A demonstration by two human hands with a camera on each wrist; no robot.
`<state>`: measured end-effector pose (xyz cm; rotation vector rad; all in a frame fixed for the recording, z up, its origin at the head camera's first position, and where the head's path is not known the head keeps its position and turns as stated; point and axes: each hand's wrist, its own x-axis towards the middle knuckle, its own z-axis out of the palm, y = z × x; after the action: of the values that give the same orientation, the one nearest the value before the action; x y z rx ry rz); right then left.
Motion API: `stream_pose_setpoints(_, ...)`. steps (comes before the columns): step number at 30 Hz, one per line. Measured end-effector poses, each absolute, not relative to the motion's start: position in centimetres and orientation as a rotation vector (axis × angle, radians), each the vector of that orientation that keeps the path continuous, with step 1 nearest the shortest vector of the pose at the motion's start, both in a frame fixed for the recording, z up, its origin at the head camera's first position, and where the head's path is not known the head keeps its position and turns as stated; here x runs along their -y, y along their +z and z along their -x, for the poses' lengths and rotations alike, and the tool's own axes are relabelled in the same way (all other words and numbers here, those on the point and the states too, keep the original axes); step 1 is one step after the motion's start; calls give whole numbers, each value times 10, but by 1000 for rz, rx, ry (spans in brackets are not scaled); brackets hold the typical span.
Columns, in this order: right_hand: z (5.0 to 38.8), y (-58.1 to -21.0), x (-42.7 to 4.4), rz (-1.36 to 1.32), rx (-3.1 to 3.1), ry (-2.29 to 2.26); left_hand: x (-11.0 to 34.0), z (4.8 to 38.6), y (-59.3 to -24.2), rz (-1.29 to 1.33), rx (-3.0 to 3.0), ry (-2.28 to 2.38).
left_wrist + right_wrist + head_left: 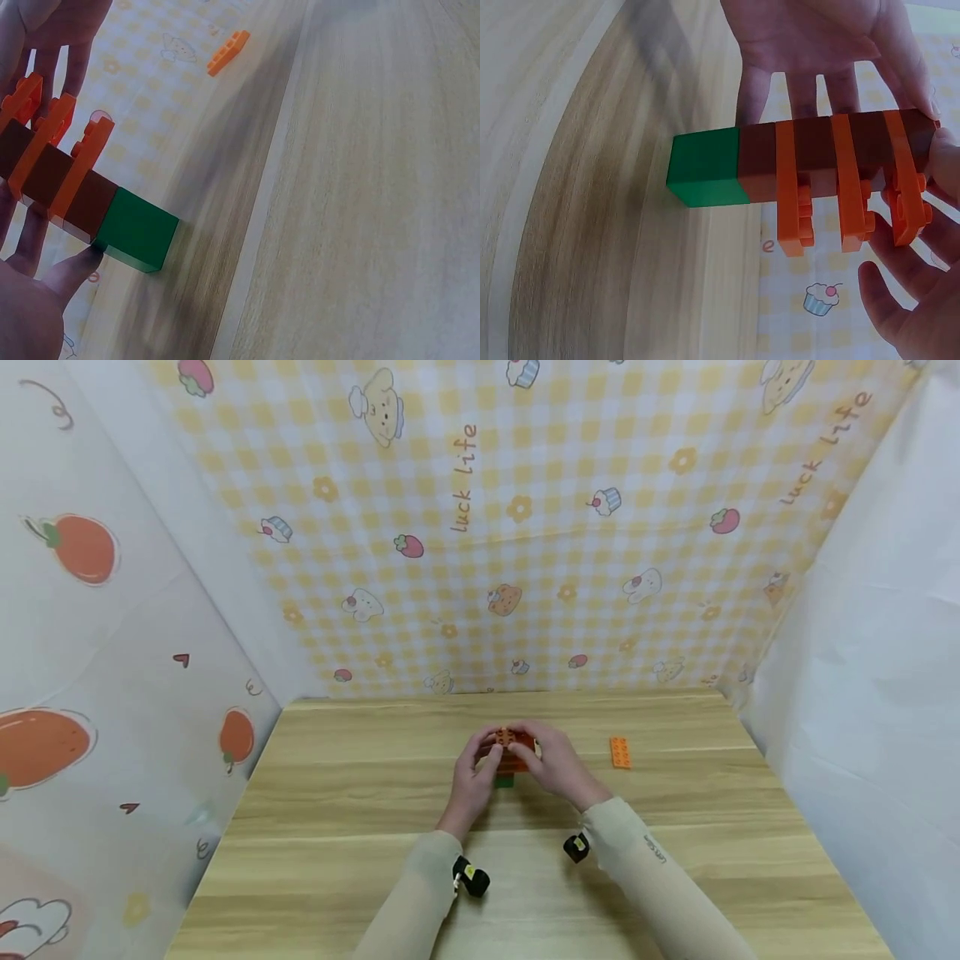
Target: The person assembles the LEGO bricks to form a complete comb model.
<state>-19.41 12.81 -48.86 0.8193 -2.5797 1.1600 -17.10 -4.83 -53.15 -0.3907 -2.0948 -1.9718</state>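
Note:
A toy brick tower is between both hands, above the far middle of the table. In the right wrist view a green brick forms its lower end, with several brown bricks above it. Flat orange plates lie between the browns and jut out to one side. My left hand grips the tower from the left, fingers spread along it. My right hand holds the upper end from the right, thumb by the studded top brick. Whether the green end touches the table cannot be told.
A loose orange plate with studs lies on the wooden table, right of the hands. A checked, printed cloth hangs behind the table's far edge. White printed sheets stand at both sides.

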Motion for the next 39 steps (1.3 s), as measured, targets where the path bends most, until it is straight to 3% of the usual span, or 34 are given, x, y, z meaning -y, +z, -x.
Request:
stream_pose_setpoints(6,192,-487,-129,-760,2621,1227,48,182,-550,371,2118,-1964)
stream_pose_setpoints(16,190,-486,-136,-708,2651,1226,53,183,-550,421,2120,-1973)
stream_pose_setpoints(29,184,-501,-203,-449,2695,1166,51,183,-549,348,2140,-2010)
stream_pose_setpoints(39,189,-525,-246,-231,2870,1067,48,167,-522,346,2099,-2039)
